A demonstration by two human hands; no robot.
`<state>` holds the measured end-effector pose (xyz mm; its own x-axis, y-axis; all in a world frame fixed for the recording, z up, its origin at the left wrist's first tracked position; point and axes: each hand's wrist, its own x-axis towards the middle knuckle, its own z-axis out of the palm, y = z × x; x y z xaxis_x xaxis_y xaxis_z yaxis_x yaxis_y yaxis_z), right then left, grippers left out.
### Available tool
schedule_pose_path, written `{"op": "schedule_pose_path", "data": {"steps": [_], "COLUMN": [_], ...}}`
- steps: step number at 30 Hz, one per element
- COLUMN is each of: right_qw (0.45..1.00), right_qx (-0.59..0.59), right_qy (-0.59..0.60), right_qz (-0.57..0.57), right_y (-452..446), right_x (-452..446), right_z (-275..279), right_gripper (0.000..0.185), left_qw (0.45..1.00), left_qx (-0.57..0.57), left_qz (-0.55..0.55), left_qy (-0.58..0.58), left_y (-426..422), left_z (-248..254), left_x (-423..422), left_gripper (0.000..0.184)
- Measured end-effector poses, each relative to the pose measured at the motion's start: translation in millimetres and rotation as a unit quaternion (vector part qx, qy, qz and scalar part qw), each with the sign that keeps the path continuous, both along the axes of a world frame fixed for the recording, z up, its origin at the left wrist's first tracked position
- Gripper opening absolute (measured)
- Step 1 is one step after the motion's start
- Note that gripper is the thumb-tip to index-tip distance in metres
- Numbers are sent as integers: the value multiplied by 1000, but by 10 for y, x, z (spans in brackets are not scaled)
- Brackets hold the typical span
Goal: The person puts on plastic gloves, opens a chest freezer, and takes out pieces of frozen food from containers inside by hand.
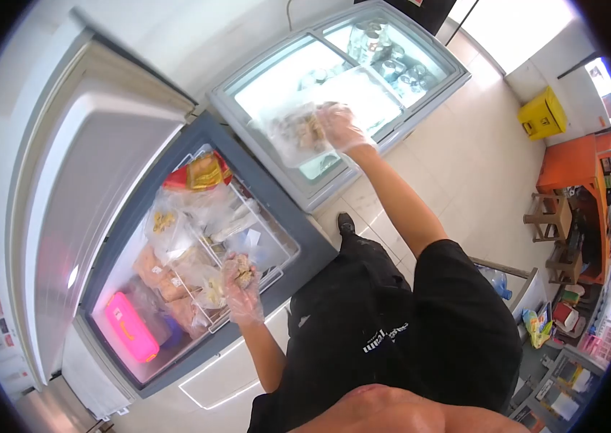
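Observation:
My left hand (243, 303), in a clear plastic glove, is over the front edge of the open chest freezer (313, 249). Its fingers are closed round a small pale-brown lump of food (243, 273). My right hand (345, 128), also gloved, reaches out over the glass-topped display freezer (305, 195). It grips a clear plastic bag (284, 137) with brown lumps inside; some blur hides the fingertips. Inside the chest freezer, near my left hand, lie a bag of yellowish food (211, 290) and bags of pinkish-brown food (157, 274).
The chest freezer's raised lid (96, 180) stands at the left. A pink box (131, 326) and a red-and-yellow packet (203, 172) lie inside, beside a white wire basket (292, 252). Cans (374, 45) show under the display glass. A yellow bin (542, 115) and wooden stool (547, 218) are at right.

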<state>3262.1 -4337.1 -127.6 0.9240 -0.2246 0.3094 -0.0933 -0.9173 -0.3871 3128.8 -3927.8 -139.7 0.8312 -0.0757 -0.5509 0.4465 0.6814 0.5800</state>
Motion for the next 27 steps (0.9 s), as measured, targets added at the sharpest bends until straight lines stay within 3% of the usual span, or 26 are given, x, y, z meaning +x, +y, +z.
{"op": "schedule_pose_path", "data": {"steps": [1, 2, 3, 5, 6, 8, 11, 14, 15, 21, 24, 25, 26, 27], "right_qw": [999, 977, 970, 953, 958, 931, 933, 952, 962, 948, 953, 949, 949, 903], "right_qx": [8, 43, 58, 92, 62, 101, 54, 147, 113, 187, 230, 235, 283, 347], "right_qy": [-53, -203, -215, -90, -2, 203, 246, 138, 134, 119, -11, 45, -105, -241], "right_qz": [-5, -46, -93, -275, -279, -285, -258, -230, -208, -228, -195, -205, -90, 81], "right_y": [-178, -509, -860, -1519, -1773, -2033, -2098, -2385, -2497, -2291, -2285, -2303, -2499, -2694], "right_x": [-49, -67, -80, -50, -91, 20, 42, 95, 164, 297, 474, 552, 647, 743], "right_z": [52, -108, -194, -558, -702, -764, -776, -1061, -1382, -1045, -1561, -1604, -2008, -2410], "right_gripper": [27, 19, 16, 37, 52, 57, 56, 51, 45, 45, 44, 39, 37, 34], "left_qw": [1000, 1000, 999, 998, 996, 989, 993, 996, 996, 997, 999, 999, 1000, 1000], "left_qx": [-1, -9, -19, -47, -58, -83, -65, -45, -42, -26, -4, -3, -3, -7], "left_qz": [7, -8, -22, -27, -57, -113, -95, -70, -74, -73, -43, -35, -28, -29], "left_qy": [-5, -11, -17, -17, -25, -44, -25, -27, -23, -23, -8, -4, 0, 0], "left_y": [-213, -424, -612, -1011, -1182, -1470, -1810, -2006, -2047, -2046, -2092, -2068, -2049, -2038], "left_z": [8, -3, -21, 20, 47, 77, -20, -53, -73, -235, -483, -595, -656, -669], "left_x": [51, 102, 146, 211, 246, 361, 539, 675, 740, 909, 1068, 1114, 1145, 1158], "left_gripper": [38, 38, 38, 38, 37, 37, 33, 31, 30, 33, 34, 34, 33, 33]}}
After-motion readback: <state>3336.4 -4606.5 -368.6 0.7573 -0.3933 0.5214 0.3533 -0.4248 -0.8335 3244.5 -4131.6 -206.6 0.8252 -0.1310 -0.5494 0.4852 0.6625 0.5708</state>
